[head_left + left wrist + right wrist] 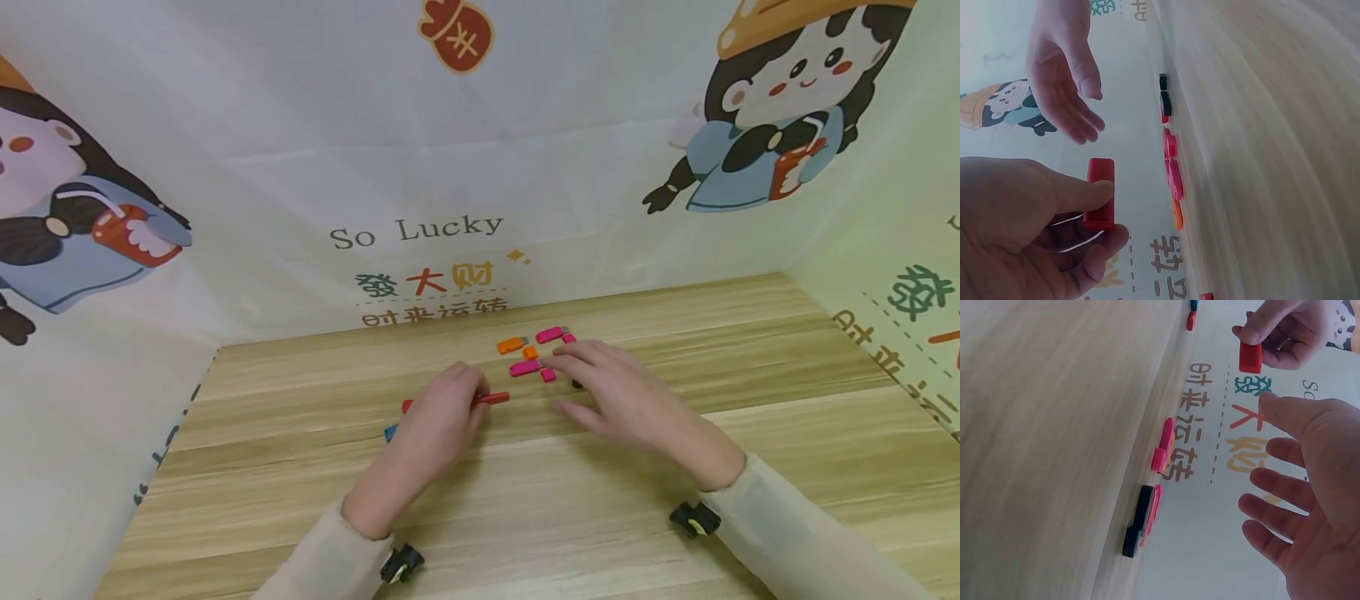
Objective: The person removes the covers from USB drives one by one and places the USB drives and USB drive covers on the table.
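My left hand (442, 412) pinches a red USB stick (1101, 170) between thumb and fingers, held above the table. To its right, my right hand (626, 396) hovers with its fingers spread and relaxed, gripping nothing. Just left of the right fingertips lie a pink USB stick (525, 367) and a small pink cap (548, 375). A black USB stick (1142, 509) lies on the table near the right hand, mostly hidden by it in the head view. Beyond the left hand's outer side, another red piece (407, 406) and a blue piece (390, 432) show partly.
Farther back are an orange USB stick (512, 345), an orange cap (531, 353), a second pink USB stick (550, 335) and its pink cap (569, 339). The wood-grain table (300, 467) meets printed cloth walls (285, 167) at the back and sides.
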Demonstrator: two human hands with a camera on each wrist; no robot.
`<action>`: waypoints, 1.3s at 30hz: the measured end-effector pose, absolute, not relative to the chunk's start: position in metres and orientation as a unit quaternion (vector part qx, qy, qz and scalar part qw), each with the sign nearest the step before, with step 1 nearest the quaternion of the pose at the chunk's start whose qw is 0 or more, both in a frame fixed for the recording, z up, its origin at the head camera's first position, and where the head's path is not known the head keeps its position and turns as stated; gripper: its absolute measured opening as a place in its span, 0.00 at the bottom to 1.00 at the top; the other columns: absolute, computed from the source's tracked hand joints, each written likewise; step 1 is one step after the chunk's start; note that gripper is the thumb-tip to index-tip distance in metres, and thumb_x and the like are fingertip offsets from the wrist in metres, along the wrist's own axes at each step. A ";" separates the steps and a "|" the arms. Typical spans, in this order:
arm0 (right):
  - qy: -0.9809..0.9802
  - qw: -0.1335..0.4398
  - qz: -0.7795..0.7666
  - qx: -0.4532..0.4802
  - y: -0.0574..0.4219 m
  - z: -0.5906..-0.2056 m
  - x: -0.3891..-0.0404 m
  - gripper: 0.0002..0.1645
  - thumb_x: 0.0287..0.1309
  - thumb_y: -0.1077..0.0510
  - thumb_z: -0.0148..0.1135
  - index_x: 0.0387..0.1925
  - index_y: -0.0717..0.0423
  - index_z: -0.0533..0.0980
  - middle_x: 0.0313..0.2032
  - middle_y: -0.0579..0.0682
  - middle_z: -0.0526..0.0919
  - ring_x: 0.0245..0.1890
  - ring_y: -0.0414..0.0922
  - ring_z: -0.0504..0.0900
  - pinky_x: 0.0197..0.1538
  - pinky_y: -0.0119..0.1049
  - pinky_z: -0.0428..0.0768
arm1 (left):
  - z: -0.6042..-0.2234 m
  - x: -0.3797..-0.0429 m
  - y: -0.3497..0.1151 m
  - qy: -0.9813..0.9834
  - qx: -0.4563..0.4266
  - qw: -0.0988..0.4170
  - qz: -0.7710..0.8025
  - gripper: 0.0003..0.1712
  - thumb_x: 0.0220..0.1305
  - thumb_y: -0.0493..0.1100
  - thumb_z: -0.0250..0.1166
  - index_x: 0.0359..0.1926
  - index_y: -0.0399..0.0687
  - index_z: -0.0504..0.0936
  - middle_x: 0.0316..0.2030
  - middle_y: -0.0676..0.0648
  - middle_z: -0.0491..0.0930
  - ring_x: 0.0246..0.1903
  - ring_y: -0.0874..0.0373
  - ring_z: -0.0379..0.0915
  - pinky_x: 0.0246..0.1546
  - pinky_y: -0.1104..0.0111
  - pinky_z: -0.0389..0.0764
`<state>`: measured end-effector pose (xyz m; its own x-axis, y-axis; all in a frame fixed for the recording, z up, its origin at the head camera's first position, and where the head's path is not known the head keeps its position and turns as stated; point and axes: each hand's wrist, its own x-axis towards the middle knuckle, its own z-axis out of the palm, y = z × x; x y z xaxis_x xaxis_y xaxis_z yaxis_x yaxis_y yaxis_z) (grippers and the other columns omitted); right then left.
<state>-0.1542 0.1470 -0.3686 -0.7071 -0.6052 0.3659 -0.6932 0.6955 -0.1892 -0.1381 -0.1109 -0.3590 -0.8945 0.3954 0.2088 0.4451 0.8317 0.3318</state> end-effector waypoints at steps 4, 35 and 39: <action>-0.908 0.144 0.158 0.359 0.143 -0.369 -0.157 0.30 0.62 0.43 0.65 0.62 0.50 0.75 0.60 0.49 0.77 0.62 0.50 0.72 0.64 0.51 0.68 | -0.356 -0.139 -0.106 -0.954 -0.221 0.067 -0.190 0.04 0.65 0.39 0.67 0.38 0.48 0.80 0.34 0.54 0.74 0.33 0.61 0.70 0.36 0.71 0.77; -0.904 0.148 0.169 0.363 0.123 -0.364 -0.163 0.25 0.60 0.46 0.68 0.56 0.52 0.80 0.52 0.46 0.82 0.53 0.46 0.79 0.54 0.47 0.76 | -0.355 -0.145 -0.076 -0.944 -0.243 0.101 -0.200 0.05 0.64 0.40 0.68 0.36 0.46 0.79 0.33 0.54 0.73 0.33 0.61 0.70 0.37 0.71 0.77; -0.906 0.145 0.169 0.359 0.122 -0.364 -0.164 0.23 0.61 0.46 0.67 0.54 0.50 0.80 0.51 0.45 0.83 0.51 0.45 0.79 0.54 0.46 0.75 | -0.355 -0.145 -0.074 -0.943 -0.244 0.105 -0.203 0.05 0.65 0.40 0.68 0.37 0.46 0.79 0.33 0.54 0.73 0.34 0.61 0.70 0.37 0.71 0.77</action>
